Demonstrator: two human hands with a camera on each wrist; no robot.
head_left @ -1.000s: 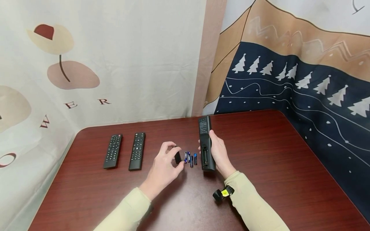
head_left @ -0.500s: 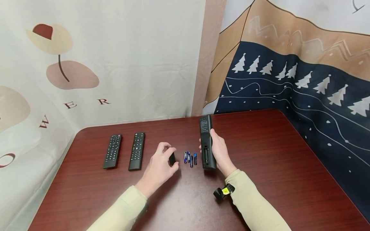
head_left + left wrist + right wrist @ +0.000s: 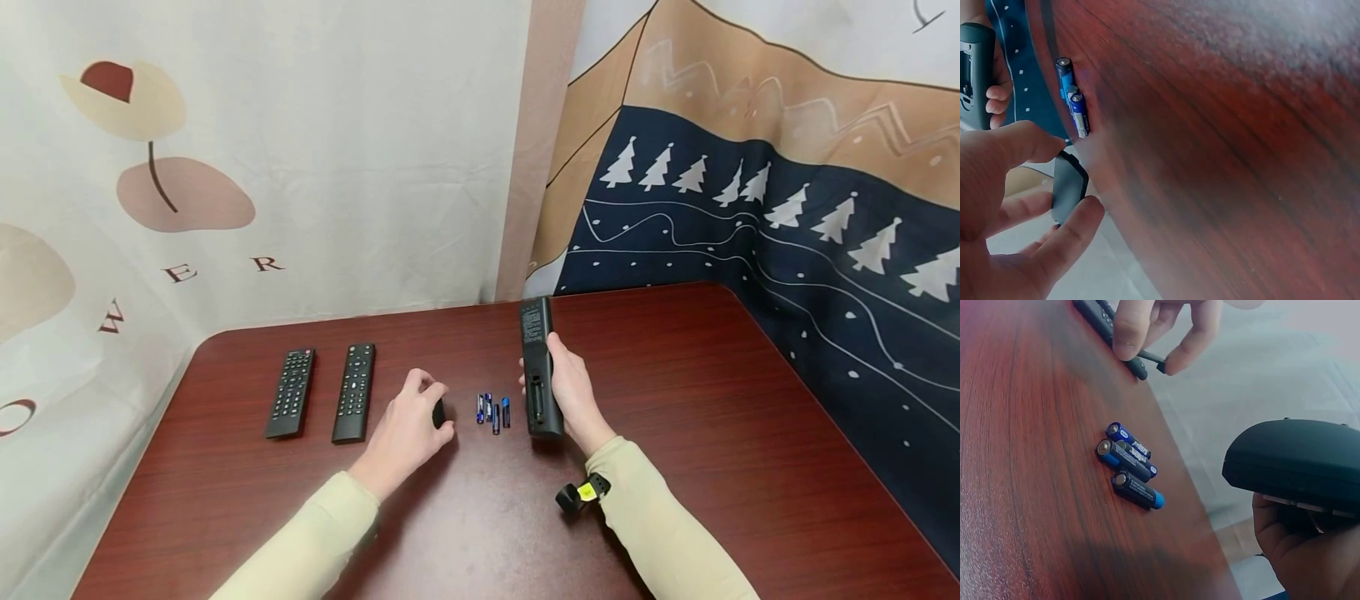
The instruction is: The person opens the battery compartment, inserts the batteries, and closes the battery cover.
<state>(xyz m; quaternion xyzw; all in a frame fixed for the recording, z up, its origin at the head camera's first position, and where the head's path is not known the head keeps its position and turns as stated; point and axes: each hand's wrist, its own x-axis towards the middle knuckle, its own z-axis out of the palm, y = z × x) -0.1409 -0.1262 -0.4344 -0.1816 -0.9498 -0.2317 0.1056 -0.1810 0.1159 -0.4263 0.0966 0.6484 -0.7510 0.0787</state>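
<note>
My left hand (image 3: pixel 402 433) pinches a small black battery cover (image 3: pixel 1070 187) between thumb and fingertips, just above the table. In my right hand (image 3: pixel 576 398) is a black remote control (image 3: pixel 536 350), held back side up with its battery compartment uncovered; the right wrist view shows only its end. No battery is visible in the part of the compartment that shows. Several blue and black batteries (image 3: pixel 1124 457) lie close together on the table between the two hands.
Two more black remotes, a left one (image 3: pixel 291 393) and a right one (image 3: pixel 355 393), lie buttons up left of my left hand. The reddish-brown table (image 3: pixel 712 433) meets printed curtains (image 3: pixel 375 167) at its back. A black strap device (image 3: pixel 581 493) is on my right wrist.
My left hand has moved left with the battery cover, away from the batteries. My right hand and the remote have shifted slightly right.
</note>
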